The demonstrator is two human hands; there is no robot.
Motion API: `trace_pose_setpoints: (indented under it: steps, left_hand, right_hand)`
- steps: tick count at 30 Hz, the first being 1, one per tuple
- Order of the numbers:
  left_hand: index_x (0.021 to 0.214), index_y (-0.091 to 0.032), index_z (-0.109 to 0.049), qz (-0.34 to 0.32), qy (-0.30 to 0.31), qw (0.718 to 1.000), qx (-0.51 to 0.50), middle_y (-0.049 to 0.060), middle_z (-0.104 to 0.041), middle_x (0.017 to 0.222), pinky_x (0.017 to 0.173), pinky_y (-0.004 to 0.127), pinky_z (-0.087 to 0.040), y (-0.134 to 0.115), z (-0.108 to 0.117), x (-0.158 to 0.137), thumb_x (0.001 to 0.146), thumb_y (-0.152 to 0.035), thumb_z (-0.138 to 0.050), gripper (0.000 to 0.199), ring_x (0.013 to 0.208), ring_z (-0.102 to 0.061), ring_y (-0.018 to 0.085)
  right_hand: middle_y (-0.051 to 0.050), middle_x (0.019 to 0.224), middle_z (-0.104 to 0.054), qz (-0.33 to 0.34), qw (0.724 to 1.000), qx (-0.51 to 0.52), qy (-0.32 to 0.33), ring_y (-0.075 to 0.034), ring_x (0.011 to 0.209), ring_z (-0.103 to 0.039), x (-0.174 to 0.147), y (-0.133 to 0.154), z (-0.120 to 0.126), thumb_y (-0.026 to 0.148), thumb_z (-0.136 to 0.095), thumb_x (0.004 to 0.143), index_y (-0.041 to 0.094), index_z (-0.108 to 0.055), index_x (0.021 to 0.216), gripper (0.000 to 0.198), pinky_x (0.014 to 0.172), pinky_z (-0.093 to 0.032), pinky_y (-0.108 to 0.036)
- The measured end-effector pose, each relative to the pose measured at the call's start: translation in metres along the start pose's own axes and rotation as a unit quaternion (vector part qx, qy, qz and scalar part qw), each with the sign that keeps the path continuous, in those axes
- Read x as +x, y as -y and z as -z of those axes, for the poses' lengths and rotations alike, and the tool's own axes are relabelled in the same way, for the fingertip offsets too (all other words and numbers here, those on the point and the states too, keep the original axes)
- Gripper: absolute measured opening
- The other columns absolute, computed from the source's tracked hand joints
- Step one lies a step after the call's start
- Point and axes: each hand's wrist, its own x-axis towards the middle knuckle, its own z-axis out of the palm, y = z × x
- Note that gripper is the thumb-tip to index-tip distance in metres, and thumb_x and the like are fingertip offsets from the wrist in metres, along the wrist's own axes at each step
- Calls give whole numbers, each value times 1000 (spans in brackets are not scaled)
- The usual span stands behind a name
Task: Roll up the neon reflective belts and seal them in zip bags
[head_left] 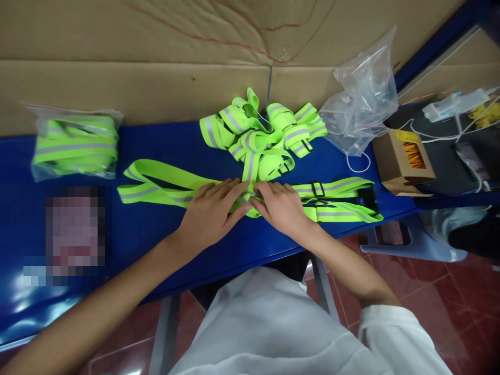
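A neon-yellow reflective strap (167, 172) with a grey stripe lies across the blue table in front of me, its looped end to the left. Toward the right it runs in two bands, with a black slider (317, 189) on one and a dark buckle (367, 195) at the end. My left hand (213, 211) and my right hand (283, 208) meet at its middle, fingers closed on the gathered bands with the thumbs nearly touching. Just beyond my fingers is a heap of more reflective straps (234, 125), one band trailing down to my hands. My fingers partly hide the gathered part.
A clear bag of folded straps (78, 146) lies at the left, above a blurred-out object (74, 229). To the right are clear plastic bags (363, 88), a cardboard box (402, 161) and white cables (433, 138). A board wall (156, 94) backs the table (156, 250); a plastic stool (425, 242) stands below.
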Motion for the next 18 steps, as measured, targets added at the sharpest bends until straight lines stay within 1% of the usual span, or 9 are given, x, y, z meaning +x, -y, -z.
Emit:
trace_pose_setpoints:
  steps: [2,4,6,9,11,13,15,16,18]
  left_hand:
    - [143,-19,-60,14,-15,1000,22,14,-70,137,101,51,-52,-7,2,7,109,-38,-39,44,124,-67,34]
    - [136,-17,-64,18,-21,998,48,15,-72,127,96,52,-54,-10,-2,12,108,-31,-39,40,116,-68,36]
    - [133,-14,-64,19,-31,997,69,17,-71,124,101,55,-52,-11,-10,14,106,-26,-42,37,115,-67,37]
    - [132,-15,-65,-7,-67,993,98,19,-68,130,116,60,-44,-8,-20,11,102,-18,-46,35,121,-65,36]
    - [130,-17,-67,-38,-88,988,121,20,-64,135,120,63,-40,-7,-19,9,99,-11,-48,37,129,-63,37]
    - [126,-16,-69,-59,-96,984,136,21,-62,138,119,62,-43,-10,-11,7,95,-5,-50,38,131,-62,38]
    - [118,-14,-71,-63,-111,981,144,20,-64,135,114,60,-49,-17,-1,5,91,-2,-53,35,126,-65,38]
    - [115,-14,-72,-64,-127,979,146,20,-66,133,112,59,-52,-23,4,5,91,-2,-54,33,123,-67,37]
    - [114,-14,-72,-88,-161,973,142,19,-68,130,110,57,-53,-41,8,5,92,-5,-57,28,121,-68,36]
  right_hand:
    - [-12,112,-73,1,1000,-7,-4,-29,105,-63,3,-1,1,49,-43,110,17,-60,129,40,83,-32,-39]
    - [-14,118,-71,2,1000,-13,-7,-31,112,-60,7,-4,0,53,-43,109,18,-61,130,45,87,-32,-40]
    - [-13,118,-71,4,1000,-14,-6,-31,112,-59,11,-7,-2,56,-42,108,18,-63,128,48,88,-33,-41]
    - [-12,116,-71,33,999,-20,-8,-31,108,-60,9,-10,-2,55,-41,109,18,-62,132,49,90,-35,-43]
    - [-13,117,-71,57,998,-31,-23,-30,108,-62,-3,-13,5,49,-43,110,16,-59,137,46,97,-36,-45]
    - [-13,124,-71,54,996,-34,-61,-28,113,-62,-25,-19,16,43,-48,109,17,-59,137,40,108,-34,-47]
    - [-12,130,-69,-1,992,-30,-125,-27,124,-61,-55,-29,31,39,-55,107,21,-61,135,34,114,-34,-47]
    - [-12,129,-69,-55,982,-36,-176,-28,125,-61,-72,-36,38,38,-59,104,22,-62,133,32,113,-36,-48]
    - [-16,133,-66,-209,939,-59,-266,-33,130,-58,-102,-53,48,39,-63,101,21,-61,137,40,110,-40,-51]
